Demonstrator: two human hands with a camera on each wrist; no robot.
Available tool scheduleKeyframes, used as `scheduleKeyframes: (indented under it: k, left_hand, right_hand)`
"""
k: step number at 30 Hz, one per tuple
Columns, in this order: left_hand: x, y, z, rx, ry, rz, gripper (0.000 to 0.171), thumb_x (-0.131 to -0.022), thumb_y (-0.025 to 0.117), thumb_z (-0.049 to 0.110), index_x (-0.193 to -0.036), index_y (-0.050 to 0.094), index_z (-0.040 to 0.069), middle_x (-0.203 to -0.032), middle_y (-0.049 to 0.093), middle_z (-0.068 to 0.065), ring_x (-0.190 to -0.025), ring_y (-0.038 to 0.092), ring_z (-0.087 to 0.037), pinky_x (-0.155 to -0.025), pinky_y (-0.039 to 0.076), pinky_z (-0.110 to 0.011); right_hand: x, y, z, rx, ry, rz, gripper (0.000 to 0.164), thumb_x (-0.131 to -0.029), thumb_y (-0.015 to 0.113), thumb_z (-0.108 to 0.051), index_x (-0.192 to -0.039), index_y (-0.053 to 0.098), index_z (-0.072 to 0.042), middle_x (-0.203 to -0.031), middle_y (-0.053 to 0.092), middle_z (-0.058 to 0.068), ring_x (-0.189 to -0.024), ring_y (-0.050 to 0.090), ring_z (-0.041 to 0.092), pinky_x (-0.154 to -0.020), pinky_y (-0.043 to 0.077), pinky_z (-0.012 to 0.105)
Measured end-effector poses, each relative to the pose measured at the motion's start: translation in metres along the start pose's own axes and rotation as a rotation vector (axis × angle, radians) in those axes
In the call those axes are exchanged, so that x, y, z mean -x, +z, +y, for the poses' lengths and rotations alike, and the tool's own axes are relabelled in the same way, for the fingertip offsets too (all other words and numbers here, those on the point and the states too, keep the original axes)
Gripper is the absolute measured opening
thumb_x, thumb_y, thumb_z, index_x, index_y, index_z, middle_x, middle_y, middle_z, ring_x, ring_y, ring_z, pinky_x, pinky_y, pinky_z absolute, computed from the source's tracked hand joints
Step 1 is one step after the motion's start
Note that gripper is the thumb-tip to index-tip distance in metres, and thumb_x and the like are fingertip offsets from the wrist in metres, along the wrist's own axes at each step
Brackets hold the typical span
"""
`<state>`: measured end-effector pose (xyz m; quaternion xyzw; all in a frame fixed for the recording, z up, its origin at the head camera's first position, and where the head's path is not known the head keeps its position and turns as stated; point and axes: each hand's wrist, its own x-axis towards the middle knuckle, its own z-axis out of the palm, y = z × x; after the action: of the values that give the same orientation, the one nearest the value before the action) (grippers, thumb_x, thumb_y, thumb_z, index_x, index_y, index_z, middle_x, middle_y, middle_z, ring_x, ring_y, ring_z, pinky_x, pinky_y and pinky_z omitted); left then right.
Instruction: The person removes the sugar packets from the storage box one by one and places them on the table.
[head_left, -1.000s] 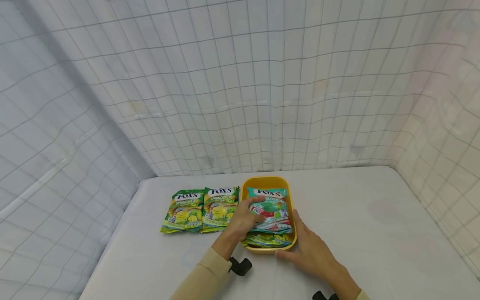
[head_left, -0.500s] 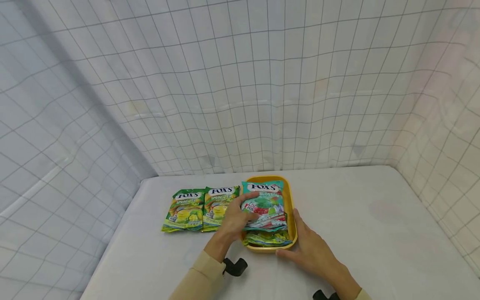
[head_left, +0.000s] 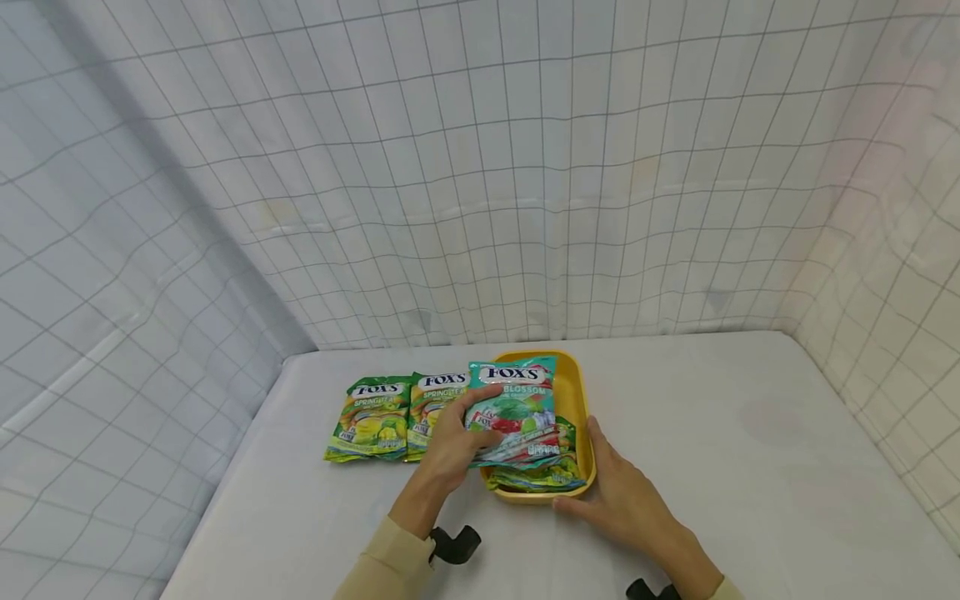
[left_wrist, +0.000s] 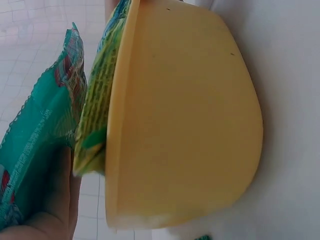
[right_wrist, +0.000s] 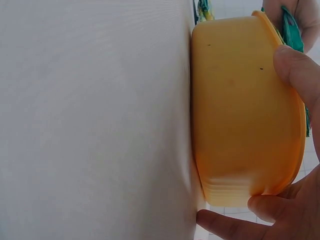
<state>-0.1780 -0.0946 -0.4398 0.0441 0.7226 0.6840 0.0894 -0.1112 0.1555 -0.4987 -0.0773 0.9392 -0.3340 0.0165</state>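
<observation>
My left hand (head_left: pixel 448 437) grips a teal Fox's candy bag (head_left: pixel 525 415), thumb and fingers spread over its left side. The bag overlaps the left part of a yellow plastic tub (head_left: pixel 572 392) in the head view. In the left wrist view the teal bag (left_wrist: pixel 32 130) is tilted, apart from the tub's wall (left_wrist: pixel 185 110). Inside the tub lies a green candy bag (head_left: pixel 536 479), partly hidden under the teal one. My right hand (head_left: pixel 626 500) holds the tub's near right corner, its thumb (right_wrist: pixel 292 65) at the rim and fingers (right_wrist: pixel 270 207) along the side.
Two green Fox's Spring Tea bags, an outer one (head_left: pixel 371 419) and an inner one (head_left: pixel 431 408), lie side by side left of the tub on the white table (head_left: pixel 750 467). White grid-patterned sheets (head_left: pixel 555 208) hang behind and at both sides.
My left hand has lifted the teal bag and moved it left, partly off the tub, uncovering more of the green bag inside. The right hand stays on the tub.
</observation>
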Motion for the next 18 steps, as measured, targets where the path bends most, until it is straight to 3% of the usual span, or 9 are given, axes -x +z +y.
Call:
scheduleKeyframes:
  k: [18]
  left_hand:
    - [0.033, -0.042, -0.005, 0.160, -0.005, 0.026, 0.068, -0.083, 0.067, -0.021, -0.144, 0.057, 0.006, -0.147, 0.042, -0.019, -0.118, 0.054, -0.031, -0.087, 0.057, -0.031]
  right_hand:
    - [0.000, 0.001, 0.000, -0.010, 0.003, -0.005, 0.131, -0.073, 0.077, -0.073, -0.164, 0.010, -0.007, -0.159, 0.036, 0.021, -0.135, 0.049, 0.040, -0.106, 0.044, 0.055]
